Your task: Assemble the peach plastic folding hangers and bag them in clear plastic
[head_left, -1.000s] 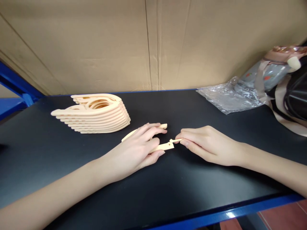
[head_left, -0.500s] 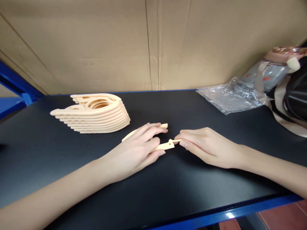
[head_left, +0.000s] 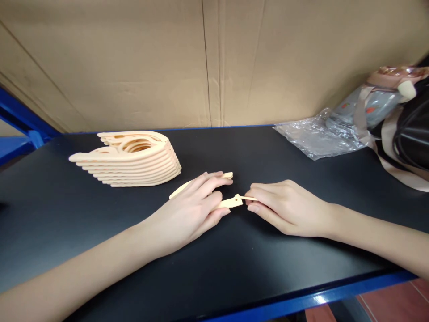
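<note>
My left hand point(head_left: 194, 210) lies over a cream plastic piece point(head_left: 232, 202), with the thumb and index finger gripping one bar of it. The other fingers rest across the piece's farther side, and the palm hides its middle. From the bar's right end, beside a small hole, a thin cream strip point(head_left: 247, 197) sticks out to the right. My right hand point(head_left: 284, 208) is closed, pinching the strip's outer end, which its fingers partly hide. Behind and left of my left hand stands a neat stack of cream curved plastic pieces point(head_left: 147, 167) of similar colour.
A black tabletop point(head_left: 214, 277) with a blue edge lies under everything. Cardboard point(head_left: 134, 67) walls off the back. At the right are a crumpled clear plastic bag point(head_left: 311, 136), a strapped drinking bottle point(head_left: 378, 98) and a black bag point(head_left: 414, 129). A blue frame point(head_left: 30, 120) stands left.
My right fingertips have shifted slightly left and down along the thin strip, which now tilts slightly downward to the right. My left hand keeps its hold in nearly the same place.
</note>
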`<state>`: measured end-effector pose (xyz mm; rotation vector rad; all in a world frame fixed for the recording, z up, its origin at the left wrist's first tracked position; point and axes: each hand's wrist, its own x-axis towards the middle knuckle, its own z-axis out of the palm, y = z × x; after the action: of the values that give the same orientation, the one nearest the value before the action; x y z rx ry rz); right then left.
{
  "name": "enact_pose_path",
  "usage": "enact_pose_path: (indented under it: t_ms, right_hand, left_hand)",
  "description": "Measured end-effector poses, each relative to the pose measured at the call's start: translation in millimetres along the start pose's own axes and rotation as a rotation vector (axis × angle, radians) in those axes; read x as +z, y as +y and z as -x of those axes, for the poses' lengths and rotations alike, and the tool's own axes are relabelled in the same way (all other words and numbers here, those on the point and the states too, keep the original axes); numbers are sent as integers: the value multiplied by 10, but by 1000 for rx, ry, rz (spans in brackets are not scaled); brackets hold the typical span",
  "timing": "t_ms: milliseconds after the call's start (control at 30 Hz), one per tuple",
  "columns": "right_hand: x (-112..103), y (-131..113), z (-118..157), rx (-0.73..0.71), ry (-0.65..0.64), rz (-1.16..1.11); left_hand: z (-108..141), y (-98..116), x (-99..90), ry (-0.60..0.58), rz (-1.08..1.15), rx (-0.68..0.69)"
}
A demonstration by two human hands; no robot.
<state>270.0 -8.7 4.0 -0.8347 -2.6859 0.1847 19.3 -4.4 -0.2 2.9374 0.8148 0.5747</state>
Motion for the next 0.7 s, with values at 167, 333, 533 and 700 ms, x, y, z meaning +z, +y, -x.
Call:
enact_pose_path:
  t_ms: [167, 333, 533, 700]
  right_hand:
    - [20, -1, 8, -72, 35, 144]
    - [34, 3, 25, -134, 60, 261]
    - [42, 6, 35, -195, 103, 374]
    - [18, -7, 21, -235, 125, 419]
  left_hand:
    - [-5, 5, -3, -22, -12, 3]
    - [-5, -3, 2, -41, -10, -2]
    - [6, -23, 10, -44, -14, 4]
    - [13, -21, -4, -56, -35, 43]
